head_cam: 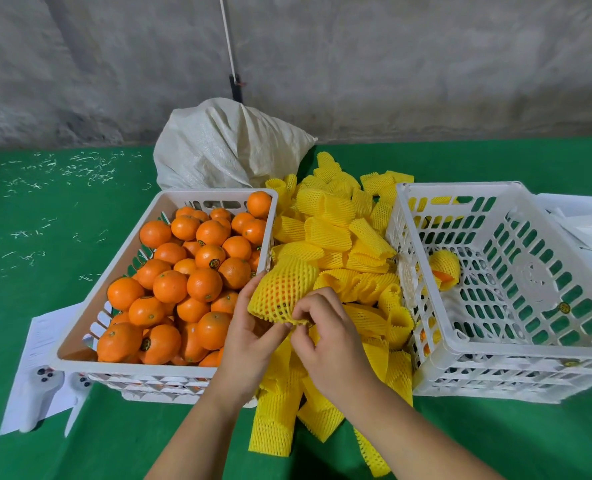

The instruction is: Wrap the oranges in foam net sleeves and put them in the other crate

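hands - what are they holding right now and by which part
A sleeved orange. The left hand holds its underside, and the right hand pinches the open lower edge of its yellow net sleeve.

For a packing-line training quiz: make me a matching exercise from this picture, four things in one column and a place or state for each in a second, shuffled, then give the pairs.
Things
1. left crate
2. right crate
3. white sack
4. orange in a sleeve

Places or states
A. held between both hands
B. full of bare oranges
C. behind the crates, near the wall
D. nearly empty, one wrapped orange inside

Pairs: 1-B, 2-D, 3-C, 4-A

The left hand and right hand both grip the sleeve's open end.
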